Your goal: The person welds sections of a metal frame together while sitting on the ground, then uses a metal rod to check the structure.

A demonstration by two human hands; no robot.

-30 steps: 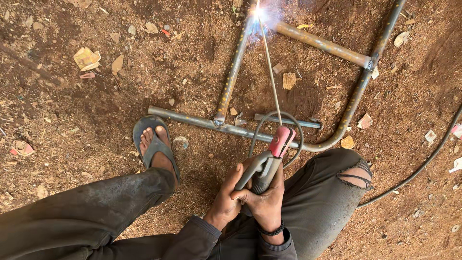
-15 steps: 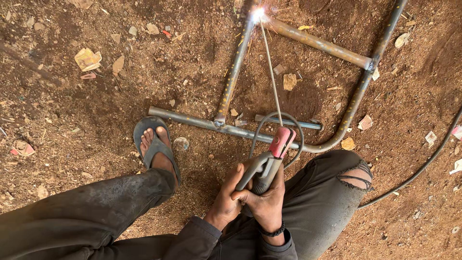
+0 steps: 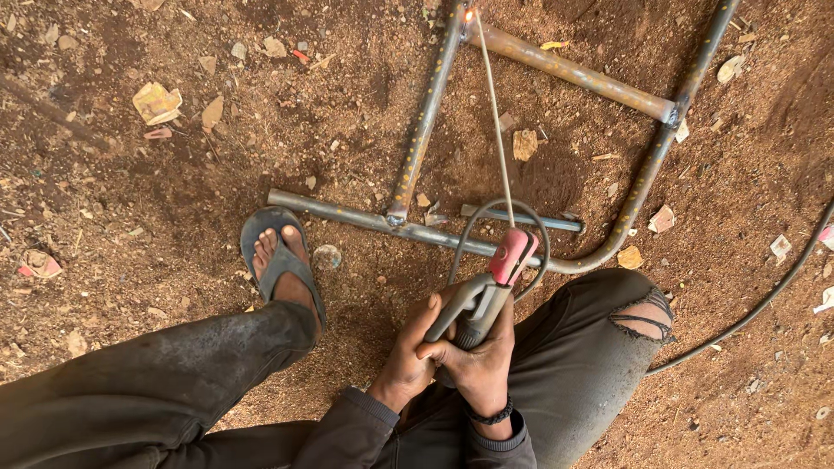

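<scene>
Left hand (image 3: pixel 410 352): fingers are wrapped round the grey handle of the electrode holder (image 3: pixel 480 295).
Right hand (image 3: pixel 476 360): fingers are clamped on the same handle, just below the red jaw.
Welding rod (image 3: pixel 495 130): held in the holder, its tip is set on the joint of the metal tube frame (image 3: pixel 426 122), where a small glow is seen.
Frame: laid flat on the dirt ground (image 3: pixel 174 200).
Sandalled foot (image 3: pixel 280 260): placed beside the frame's near tube.

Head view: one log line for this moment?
left hand + right hand: grip grey electrode holder | thin welding rod tip: on rusty metal tube frame joint
</scene>
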